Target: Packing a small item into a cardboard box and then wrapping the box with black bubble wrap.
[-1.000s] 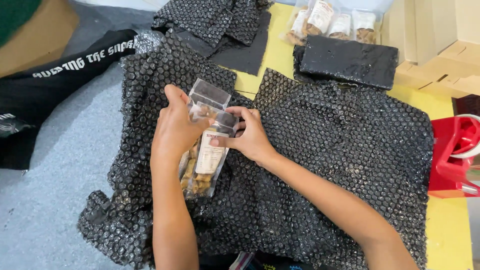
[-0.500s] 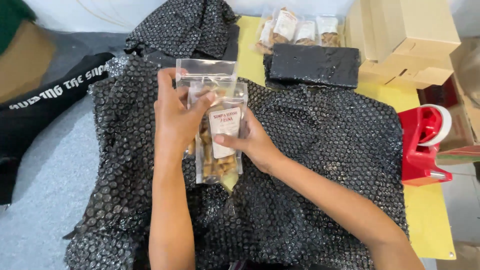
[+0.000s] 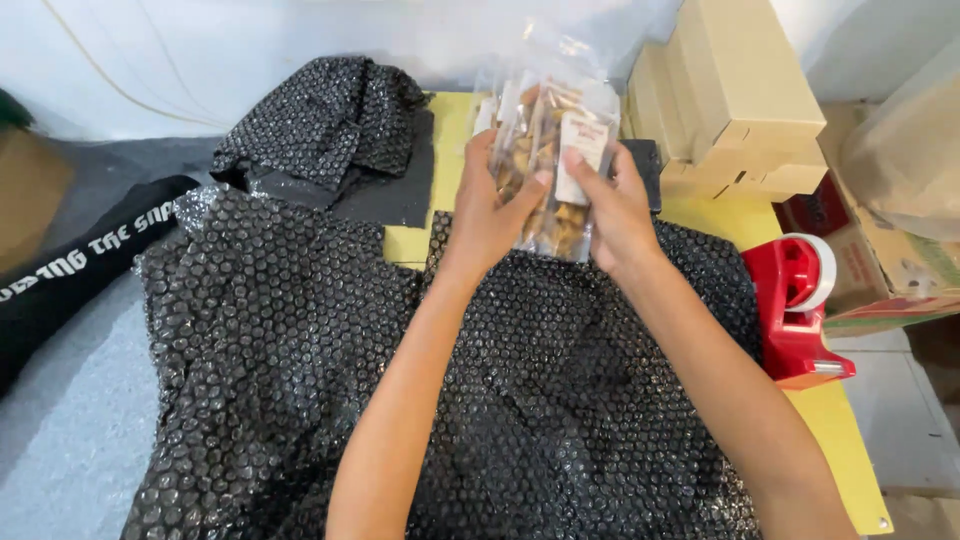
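clear snack pouches [image 3: 555, 165] sit lifted above the black bubble wrap [image 3: 420, 400], left hand [image 3: 490, 215] and right hand [image 3: 615, 210] each in a closed grip on them; wrapping not begun.

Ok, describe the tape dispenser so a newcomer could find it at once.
Start at the yellow table and go to its right edge, beside the black bubble wrap. The tape dispenser stands there: the only bright red thing, carrying a white roll, below the tan cardboard boxes.
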